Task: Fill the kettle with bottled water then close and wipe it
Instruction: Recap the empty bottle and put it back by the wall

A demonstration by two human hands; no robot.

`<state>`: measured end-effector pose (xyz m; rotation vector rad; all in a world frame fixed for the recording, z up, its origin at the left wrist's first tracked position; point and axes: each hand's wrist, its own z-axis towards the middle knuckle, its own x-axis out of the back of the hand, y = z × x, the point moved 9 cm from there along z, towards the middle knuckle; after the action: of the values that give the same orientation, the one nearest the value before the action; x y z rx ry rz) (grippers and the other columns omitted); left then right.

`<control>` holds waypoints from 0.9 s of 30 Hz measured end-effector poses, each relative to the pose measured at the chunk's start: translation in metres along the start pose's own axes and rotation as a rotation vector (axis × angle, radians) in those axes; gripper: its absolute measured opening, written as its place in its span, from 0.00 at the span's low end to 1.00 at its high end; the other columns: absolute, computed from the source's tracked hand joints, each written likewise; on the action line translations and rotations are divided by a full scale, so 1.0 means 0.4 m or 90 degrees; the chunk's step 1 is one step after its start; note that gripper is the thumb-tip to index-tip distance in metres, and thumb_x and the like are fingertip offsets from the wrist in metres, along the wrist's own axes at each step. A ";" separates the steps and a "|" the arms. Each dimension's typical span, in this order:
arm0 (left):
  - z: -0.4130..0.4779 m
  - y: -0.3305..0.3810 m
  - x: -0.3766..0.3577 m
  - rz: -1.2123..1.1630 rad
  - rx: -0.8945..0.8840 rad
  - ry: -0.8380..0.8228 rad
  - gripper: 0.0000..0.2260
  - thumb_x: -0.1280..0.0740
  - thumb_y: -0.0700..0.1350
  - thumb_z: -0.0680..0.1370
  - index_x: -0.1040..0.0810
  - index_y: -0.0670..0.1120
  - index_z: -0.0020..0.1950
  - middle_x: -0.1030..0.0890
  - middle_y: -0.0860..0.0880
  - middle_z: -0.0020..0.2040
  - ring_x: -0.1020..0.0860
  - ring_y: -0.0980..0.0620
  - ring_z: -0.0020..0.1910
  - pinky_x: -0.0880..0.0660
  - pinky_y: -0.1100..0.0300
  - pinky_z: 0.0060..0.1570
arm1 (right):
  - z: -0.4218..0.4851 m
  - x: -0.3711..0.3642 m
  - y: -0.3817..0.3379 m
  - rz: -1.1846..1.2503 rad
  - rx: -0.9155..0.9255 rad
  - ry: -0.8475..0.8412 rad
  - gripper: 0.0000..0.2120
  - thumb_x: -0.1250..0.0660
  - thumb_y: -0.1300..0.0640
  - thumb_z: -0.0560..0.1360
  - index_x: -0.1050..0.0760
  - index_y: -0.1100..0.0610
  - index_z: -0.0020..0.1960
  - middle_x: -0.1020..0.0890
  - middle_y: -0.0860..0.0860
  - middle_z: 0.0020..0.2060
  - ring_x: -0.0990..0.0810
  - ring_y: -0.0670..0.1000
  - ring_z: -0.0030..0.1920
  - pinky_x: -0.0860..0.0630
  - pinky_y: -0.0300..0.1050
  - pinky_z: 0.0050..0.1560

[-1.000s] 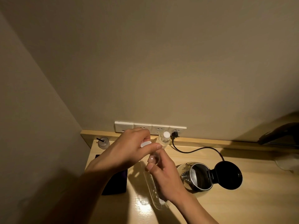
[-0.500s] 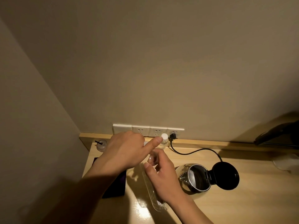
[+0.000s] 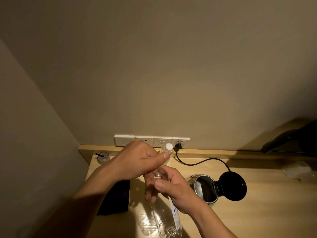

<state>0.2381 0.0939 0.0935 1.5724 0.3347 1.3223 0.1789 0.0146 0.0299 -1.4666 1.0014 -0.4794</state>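
The right hand (image 3: 178, 191) is wrapped around the bottle (image 3: 164, 215) near its neck. The left hand (image 3: 137, 160) has its fingers curled closed above the mouth; whether it holds the cap is hidden. The kettle (image 3: 204, 188) sits open to the right, apparently unfilled. Pouring, closing and wiping remain.

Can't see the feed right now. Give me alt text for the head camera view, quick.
A right hand grips a clear water bottle over a wooden desk while the left hand hovers at its neck. To the right stands a kettle with its black lid flipped open, cord plugged into wall sockets behind.
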 end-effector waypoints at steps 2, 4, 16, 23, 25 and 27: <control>0.000 0.002 -0.001 -0.019 -0.015 -0.013 0.27 0.38 0.63 0.80 0.32 0.53 0.24 0.34 0.51 0.22 0.36 0.56 0.23 0.40 0.57 0.28 | 0.000 -0.004 -0.002 0.013 -0.007 -0.018 0.26 0.23 0.41 0.72 0.25 0.62 0.55 0.18 0.56 0.39 0.18 0.57 0.38 0.23 0.49 0.37; -0.001 0.005 -0.001 -0.019 -0.027 -0.015 0.27 0.39 0.65 0.80 0.33 0.55 0.24 0.34 0.52 0.22 0.36 0.56 0.23 0.40 0.58 0.28 | 0.001 -0.007 -0.003 0.019 -0.006 -0.024 0.27 0.24 0.41 0.73 0.25 0.62 0.55 0.18 0.56 0.39 0.18 0.57 0.38 0.22 0.49 0.37; -0.161 -0.244 -0.097 -0.332 0.243 0.100 0.33 0.35 0.78 0.67 0.21 0.57 0.61 0.19 0.57 0.56 0.20 0.54 0.55 0.22 0.54 0.57 | 0.013 0.121 -0.022 -0.218 0.096 0.328 0.19 0.25 0.44 0.72 0.24 0.42 0.62 0.19 0.43 0.53 0.20 0.47 0.56 0.26 0.39 0.59; -0.138 -0.298 -0.147 -0.265 0.302 0.147 0.30 0.21 0.47 0.67 0.25 0.58 0.68 0.17 0.58 0.61 0.19 0.56 0.60 0.22 0.47 0.66 | 0.081 0.148 -0.032 -0.358 0.047 0.291 0.23 0.20 0.48 0.72 0.25 0.40 0.63 0.20 0.32 0.51 0.22 0.40 0.53 0.29 0.30 0.50; -0.116 -0.327 -0.148 -0.257 0.298 0.159 0.28 0.21 0.44 0.70 0.24 0.57 0.67 0.17 0.58 0.60 0.19 0.56 0.59 0.22 0.48 0.64 | 0.112 0.156 -0.034 -0.384 0.022 0.250 0.26 0.20 0.47 0.72 0.26 0.44 0.66 0.19 0.34 0.53 0.22 0.40 0.54 0.27 0.34 0.53; -0.095 -0.369 -0.156 -0.241 0.312 0.153 0.28 0.20 0.44 0.71 0.25 0.59 0.67 0.18 0.59 0.62 0.20 0.56 0.60 0.22 0.47 0.64 | 0.139 0.172 -0.051 -0.457 0.007 0.233 0.34 0.21 0.43 0.71 0.29 0.47 0.73 0.20 0.39 0.62 0.22 0.42 0.59 0.24 0.41 0.60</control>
<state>0.2381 0.1339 -0.0663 1.6332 1.1194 1.1786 0.2659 -0.0101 0.0213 -1.7483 0.7142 -1.3021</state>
